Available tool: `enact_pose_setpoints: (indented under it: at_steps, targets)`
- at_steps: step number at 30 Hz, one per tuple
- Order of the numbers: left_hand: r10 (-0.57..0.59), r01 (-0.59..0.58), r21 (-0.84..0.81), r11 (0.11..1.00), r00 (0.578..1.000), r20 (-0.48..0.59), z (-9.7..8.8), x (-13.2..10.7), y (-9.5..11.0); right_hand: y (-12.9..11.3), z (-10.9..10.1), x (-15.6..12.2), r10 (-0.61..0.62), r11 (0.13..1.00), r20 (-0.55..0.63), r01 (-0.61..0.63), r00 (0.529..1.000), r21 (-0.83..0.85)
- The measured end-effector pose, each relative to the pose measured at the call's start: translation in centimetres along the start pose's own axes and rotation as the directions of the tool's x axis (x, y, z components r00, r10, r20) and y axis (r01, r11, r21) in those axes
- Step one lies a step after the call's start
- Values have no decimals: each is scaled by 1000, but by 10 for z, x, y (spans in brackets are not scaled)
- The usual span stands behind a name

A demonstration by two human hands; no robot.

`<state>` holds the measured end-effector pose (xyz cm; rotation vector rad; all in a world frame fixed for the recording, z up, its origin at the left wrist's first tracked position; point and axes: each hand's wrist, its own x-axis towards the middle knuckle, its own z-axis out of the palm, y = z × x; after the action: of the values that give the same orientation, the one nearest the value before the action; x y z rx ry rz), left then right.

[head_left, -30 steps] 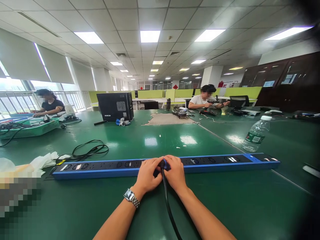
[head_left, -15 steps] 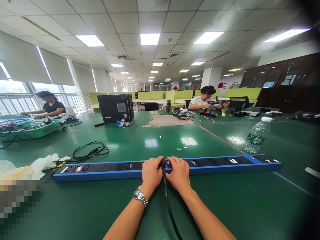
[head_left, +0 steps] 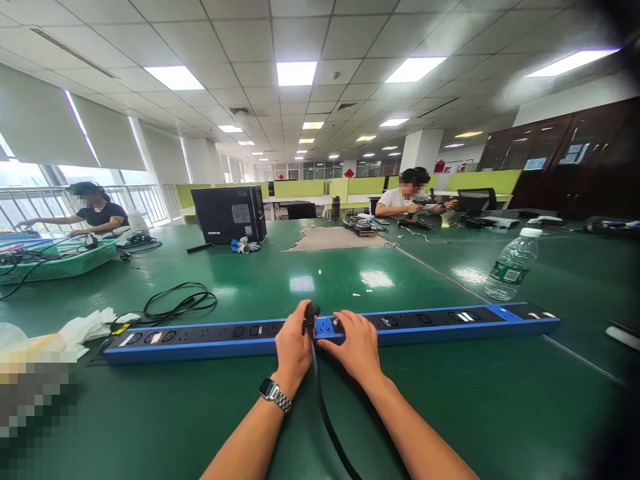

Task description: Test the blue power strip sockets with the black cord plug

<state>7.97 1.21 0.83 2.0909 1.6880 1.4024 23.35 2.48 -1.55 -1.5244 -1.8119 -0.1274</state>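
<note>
Head cam: left hand [head_left: 293,347] closed round black plug [head_left: 311,312] at mid-span of blue-and-black power strip [head_left: 325,326] on green table [head_left: 450,400]; right hand [head_left: 357,343] half-open against strip, gripping nothing (pins hidden). Cord [head_left: 321,400] drag could twist plug, bending pins.

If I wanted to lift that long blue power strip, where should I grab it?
Probably near both ends, coming from above and pinching across the narrow width: the power strip is long and lies flat on the table, so holding just one end might let the other drag.
</note>
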Motion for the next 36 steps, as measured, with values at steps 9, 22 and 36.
enact_pose_setpoints:
  at_steps: [9,22,36]
  targets:
    - [-157,163,29,986,978,-136,-78,7,-69,4,1,0,16,1000,25,-17,1000,19]
    - [-72,69,35,997,993,92,-79,5,-66,2,0,0,26,999,29,-26,999,26]
    - [20,-39,110,993,985,173,-82,8,-57,1,-2,1,49,996,53,-52,997,67]
